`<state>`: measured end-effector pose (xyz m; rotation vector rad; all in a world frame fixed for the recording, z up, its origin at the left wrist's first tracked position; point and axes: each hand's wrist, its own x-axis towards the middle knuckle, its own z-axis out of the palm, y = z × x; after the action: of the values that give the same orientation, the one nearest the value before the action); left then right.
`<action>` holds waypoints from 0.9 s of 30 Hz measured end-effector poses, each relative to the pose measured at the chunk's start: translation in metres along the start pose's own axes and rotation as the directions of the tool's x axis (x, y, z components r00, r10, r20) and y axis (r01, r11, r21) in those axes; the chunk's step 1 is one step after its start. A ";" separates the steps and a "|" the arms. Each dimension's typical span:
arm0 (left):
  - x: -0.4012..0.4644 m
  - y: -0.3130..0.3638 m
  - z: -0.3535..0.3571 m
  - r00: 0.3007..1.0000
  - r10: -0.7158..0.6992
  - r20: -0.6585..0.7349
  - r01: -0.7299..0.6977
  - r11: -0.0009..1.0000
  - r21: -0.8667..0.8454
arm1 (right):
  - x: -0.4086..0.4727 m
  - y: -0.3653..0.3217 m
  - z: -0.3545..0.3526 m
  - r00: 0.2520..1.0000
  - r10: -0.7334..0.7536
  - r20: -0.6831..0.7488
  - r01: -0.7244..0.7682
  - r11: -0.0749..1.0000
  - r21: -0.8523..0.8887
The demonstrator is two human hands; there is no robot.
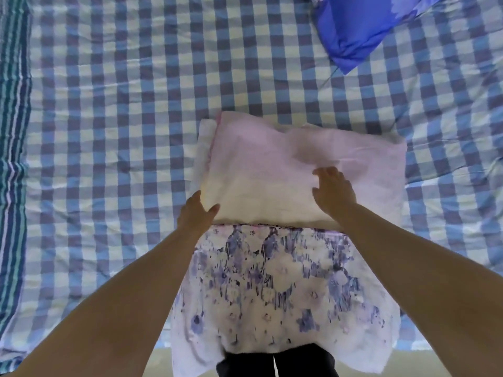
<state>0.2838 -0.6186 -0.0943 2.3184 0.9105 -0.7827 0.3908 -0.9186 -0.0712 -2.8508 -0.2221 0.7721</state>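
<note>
Near the front edge of the bed, on its checked sheet (122,118), lies the folded pink cloth (272,164), squared to that edge and stacked in layers, a white layer showing at its left side. The left hand (194,213) rests against the near left corner, fingers straight and thumb apart, apparently to steady the stack. The right hand (333,190) lies flat on top, fingers spread, gripping nothing; judged to be pressing out creases. A blue pillow (362,31) sits at the far right corner, well apart. A striped cloth (13,104) runs along the left edge.
</note>
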 end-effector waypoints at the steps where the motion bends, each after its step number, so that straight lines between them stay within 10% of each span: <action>1: 0.014 0.003 0.001 1.000 0.016 0.021 -0.016 1.000 -0.006 | 0.018 -0.017 -0.001 0.997 -0.062 -0.054 0.063 0.998 0.022; 6: 0.072 0.019 0.009 0.996 0.081 0.042 -0.072 0.983 -0.170 | 0.107 -0.079 -0.013 0.951 -0.234 -0.203 0.228 0.972 -0.052; 11: 0.113 0.032 0.014 1.000 0.011 -0.018 -0.014 0.977 -0.212 | 0.161 -0.089 -0.023 0.987 -0.047 0.154 0.056 0.997 -0.056; 14: 0.119 0.044 0.011 0.999 0.039 -0.038 -0.052 0.894 -0.445 | 0.142 -0.090 -0.017 0.936 -0.348 0.045 0.348 0.937 0.028; 17: 0.116 0.047 -0.005 0.994 -0.084 -0.070 0.003 0.660 -0.751 | 0.072 -0.070 0.010 0.535 -0.790 -0.299 0.825 0.565 -0.018; 20: 0.113 0.037 -0.009 0.999 -0.012 -0.040 -0.018 0.749 -0.663 | -0.025 -0.029 0.052 0.299 -0.938 0.175 0.953 0.303 -0.006; 23: 0.112 0.030 0.002 0.974 0.226 0.024 -0.224 0.972 -0.074 | -0.069 -0.010 0.066 0.336 -0.614 0.715 0.820 0.563 0.099; 27: 0.115 0.038 0.012 0.995 0.095 0.024 -0.096 0.994 0.044 | -0.016 -0.019 0.054 0.755 -0.353 0.552 0.339 0.931 0.132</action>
<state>0.3771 -0.6015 -0.1699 2.3684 0.7740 -0.7940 0.3482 -0.8959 -0.1050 -2.3532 -0.7902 1.4961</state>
